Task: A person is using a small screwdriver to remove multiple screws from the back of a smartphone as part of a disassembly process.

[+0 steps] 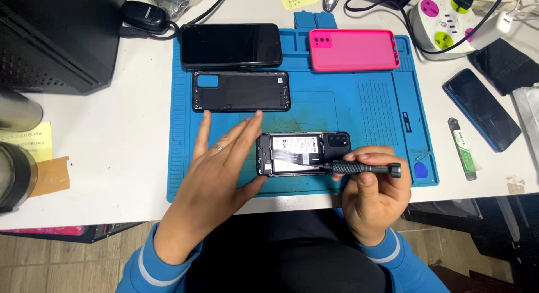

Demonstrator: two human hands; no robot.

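Observation:
An opened phone (pixel 303 153) with its back off lies on the blue work mat (pixel 370 107), battery showing. My right hand (pixel 373 200) grips a black knurled screwdriver (pixel 362 169), its tip resting on the phone's inside. My left hand (pixel 216 175) lies flat with fingers spread, its thumb against the phone's left end. A black back cover (pixel 241 91) lies just beyond my fingertips.
At the mat's far edge lie a dark phone (pixel 230 44) and a pink case (pixel 353 50). A blue pick (pixel 420 170) sits at the mat's right corner. Another phone (pixel 482 108), a green pry tool (pixel 463 148) and a power strip (pixel 449 20) are on the right.

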